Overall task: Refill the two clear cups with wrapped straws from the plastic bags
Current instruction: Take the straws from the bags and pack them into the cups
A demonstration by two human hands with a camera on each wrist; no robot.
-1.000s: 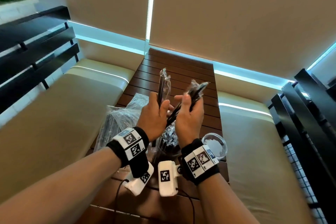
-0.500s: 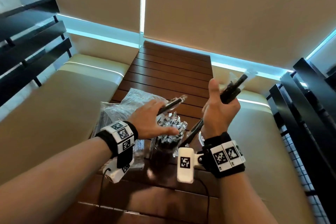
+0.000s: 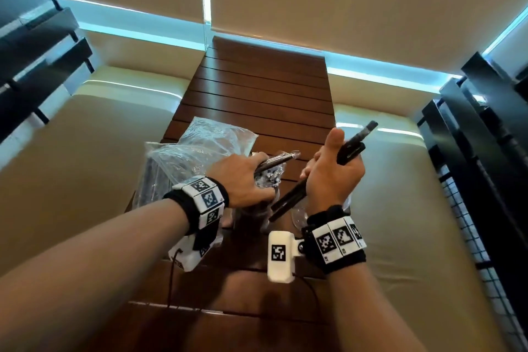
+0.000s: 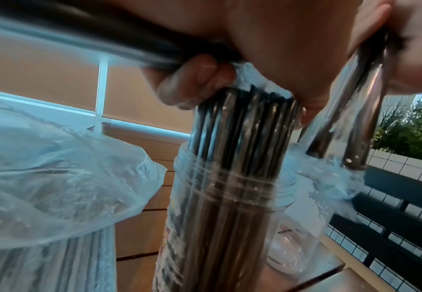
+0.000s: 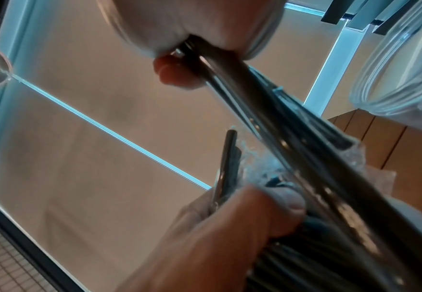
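Note:
On the slatted wooden table (image 3: 265, 88) stands a clear cup (image 4: 229, 197) packed with black wrapped straws. My left hand (image 3: 251, 177) rests on the tops of those straws while gripping a few wrapped straws (image 3: 277, 159) that point right. My right hand (image 3: 331, 168) is raised just to the right and grips a slanted bundle of wrapped straws (image 3: 353, 145); its lower end hangs near the cup. A second clear cup (image 4: 292, 249), with no straws in it, stands right of the full one, mostly hidden behind my right wrist in the head view.
A crumpled plastic bag (image 3: 197, 151) with more wrapped straws lies left of the cups. Beige cushioned benches (image 3: 85, 165) flank the narrow table on both sides. Dark slatted railings (image 3: 485, 180) stand at the outer edges, and roller blinds hang behind the table.
Both hands held straws upright and close together a second ago. The left hand has since dropped onto the full cup's straws; the right hand moved off to the right with its bundle.

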